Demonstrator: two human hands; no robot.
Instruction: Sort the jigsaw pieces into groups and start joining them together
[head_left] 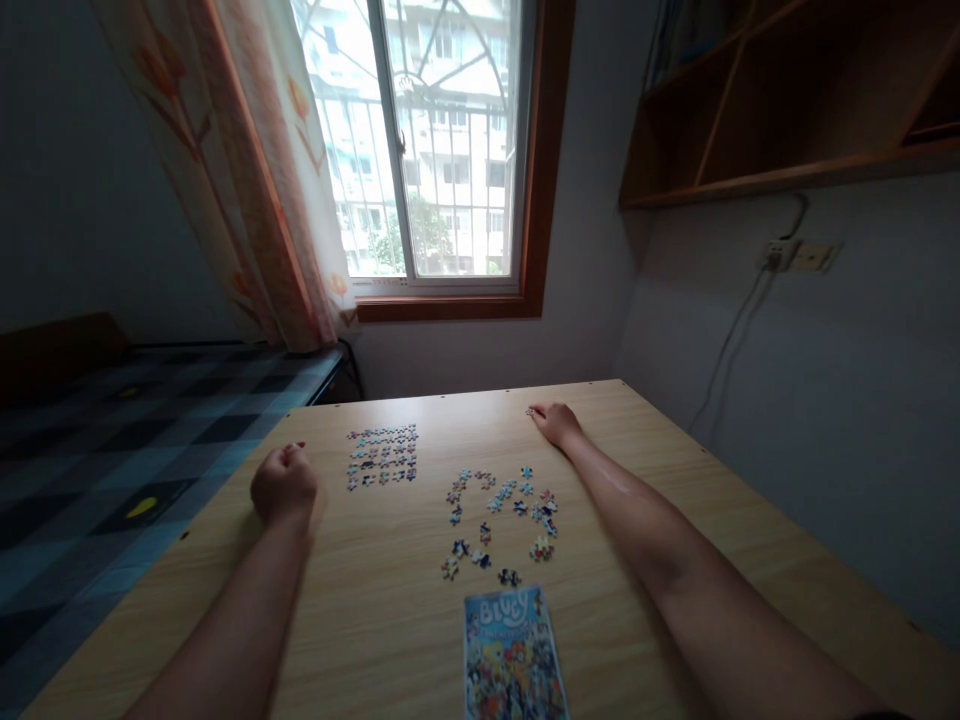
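Note:
My left hand rests on the left side of the table as a closed fist, and nothing shows sticking out of it. Toward the far edge, my right hand is closed, its fingertips pinching a small jigsaw puzzle piece at the tabletop. Between my hands, to the right of the left fist, jigsaw pieces lie in neat rows. Nearer to me, loose jigsaw pieces are scattered in a rough ring. Below them lies a blue picture sheet or box lid with "Bluey" lettering and many colourful characters.
The light wooden table has its far edge near the window wall. A bed with a checked cover stands left, beside a floral curtain. On the right are a wall shelf and a socket with a hanging cable.

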